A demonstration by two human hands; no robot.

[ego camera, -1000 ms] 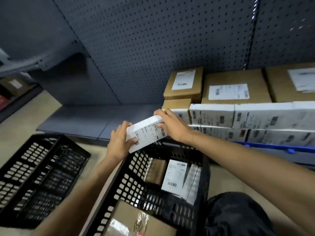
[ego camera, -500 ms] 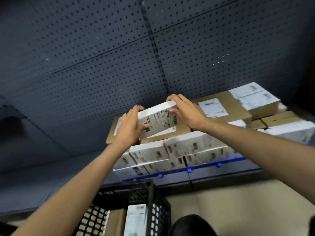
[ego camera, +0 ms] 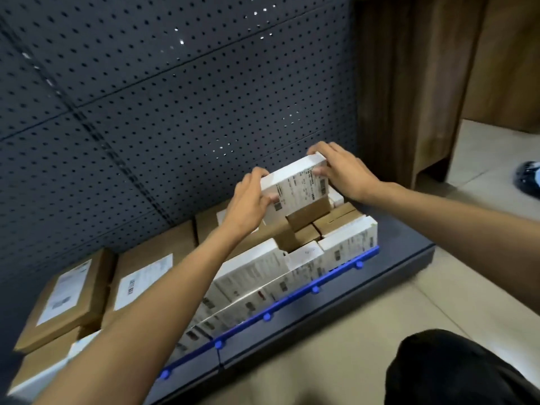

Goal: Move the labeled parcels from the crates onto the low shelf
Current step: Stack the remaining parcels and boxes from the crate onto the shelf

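A white labeled parcel (ego camera: 296, 190) is held tilted above the brown boxes at the right end of the low shelf (ego camera: 336, 305). My left hand (ego camera: 248, 201) grips its left end and my right hand (ego camera: 340, 168) grips its right end, thumb on the label side. Below it lie small brown boxes (ego camera: 309, 213). White labeled parcels (ego camera: 263, 276) stand in a row along the shelf's blue front rail (ego camera: 292, 302). Flat brown parcels with white labels (ego camera: 137, 285) fill the left part of the shelf. No crate is in view.
A dark perforated back panel (ego camera: 146, 112) rises behind the shelf. A wooden cabinet (ego camera: 423, 83) stands to the right. Beige tiled floor (ego camera: 350, 346) lies in front, with my dark-clothed knee (ego camera: 453, 372) at lower right and a shoe (ego camera: 529, 176) at the far right edge.
Both hands carried the white parcel from above the black crate to the right end of the shelf. The view swung right, so the crates dropped out of sight.
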